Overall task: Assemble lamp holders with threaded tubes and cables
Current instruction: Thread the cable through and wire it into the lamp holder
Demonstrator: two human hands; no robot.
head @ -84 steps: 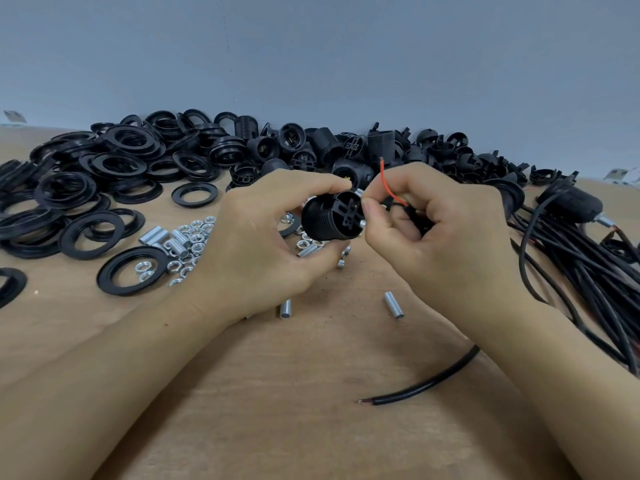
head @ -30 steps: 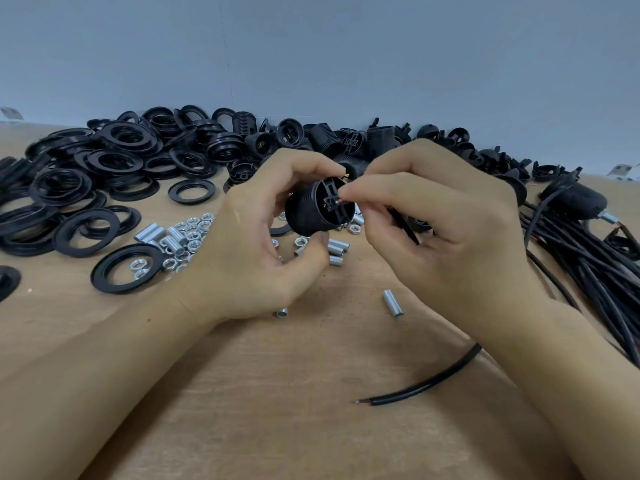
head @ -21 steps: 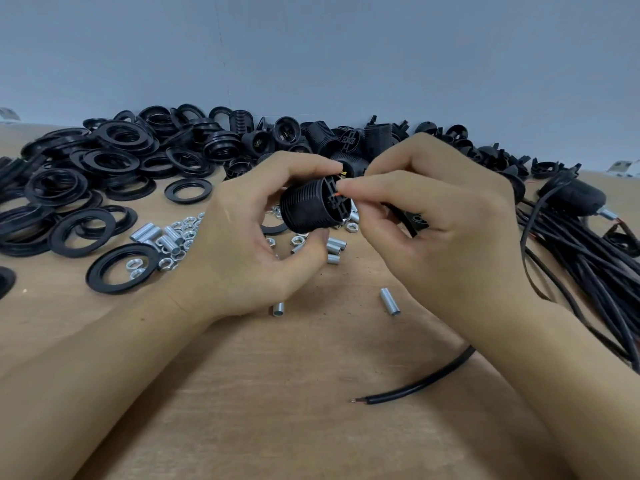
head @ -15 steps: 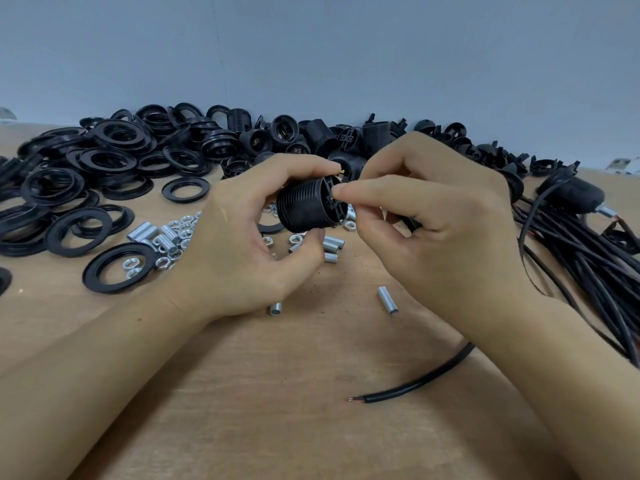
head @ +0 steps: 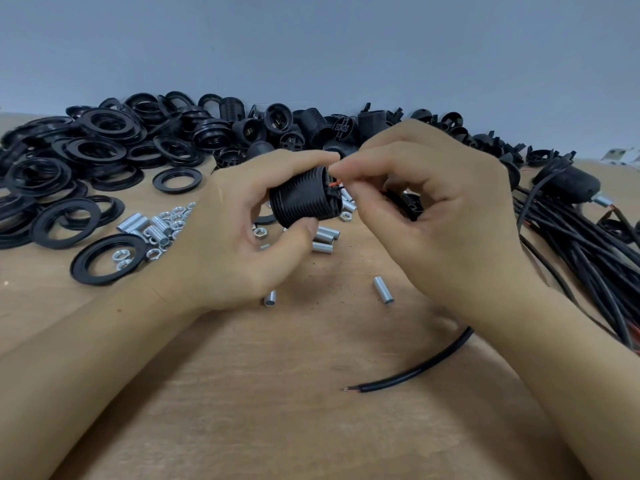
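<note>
**benchwatch:** How far in are we on this one? From my feed it looks like mid-wiring.

**remote_op:** That's my read too. The left hand (head: 221,244) has its thumb and fingers curled round a ribbed black lamp holder (head: 299,199), just left of frame centre and lifted off the bench (head: 277,410). The right hand (head: 446,216) sits right against the holder's open end, thumb and forefinger pinching a thin red wire (head: 333,184) at that face. I can't tell if the wire's actually seated in a terminal, it's too small.

**benchwatch:** So nothing finished yet?

**remote_op:** Not on this piece, I'd say. The black cable (head: 415,372) comes out from under the right wrist and its free end lies on the bench, lower centre. Can't see a threaded tube on this holder; loose threaded tubes (head: 383,289) and hex nuts (head: 173,220) lie scattered below the hands. Big pile of black rings (head: 104,140) upper left, more holders (head: 277,126) along the back, cable bundle (head: 588,244) at the right edge. Far right there's one holder with cable (head: 571,185) that looks already assembled. Plenty left, I reckon.
</note>
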